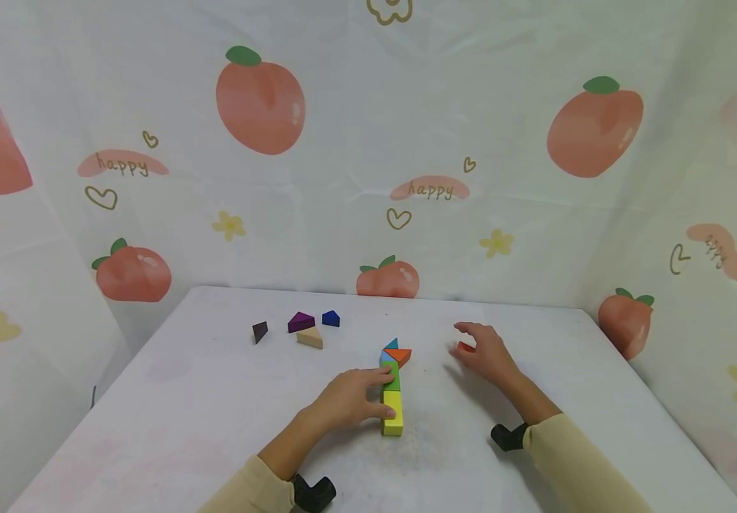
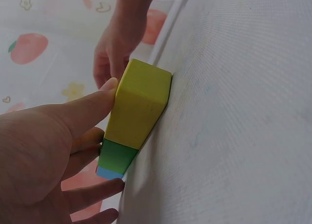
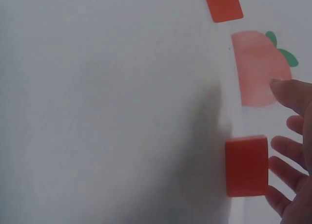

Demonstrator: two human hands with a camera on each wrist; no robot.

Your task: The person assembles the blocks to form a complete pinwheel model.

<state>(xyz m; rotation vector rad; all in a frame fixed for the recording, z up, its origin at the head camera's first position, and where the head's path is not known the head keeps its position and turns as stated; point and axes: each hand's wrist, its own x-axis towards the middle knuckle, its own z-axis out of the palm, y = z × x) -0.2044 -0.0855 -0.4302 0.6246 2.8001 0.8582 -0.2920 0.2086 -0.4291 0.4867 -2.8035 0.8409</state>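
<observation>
The person's left forearm [image 1: 288, 449], in a beige fabric sleeve [image 1: 249, 491], extends forward and inward; the bare left hand [image 1: 350, 399] has thumb and fingers spread apart. The right forearm [image 1: 537, 399], in a matching sleeve [image 1: 579, 459], angles inward; the bare right hand [image 1: 488, 356] has separated, loosely bent fingers.

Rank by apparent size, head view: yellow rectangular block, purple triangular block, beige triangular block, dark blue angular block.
1. Yellow rectangular block, clearly largest, though the left hand partly covers it; it also lies nearest the camera.
2. Purple triangular block and beige triangular block: too alike to rank.
3. Dark blue angular block.
</observation>
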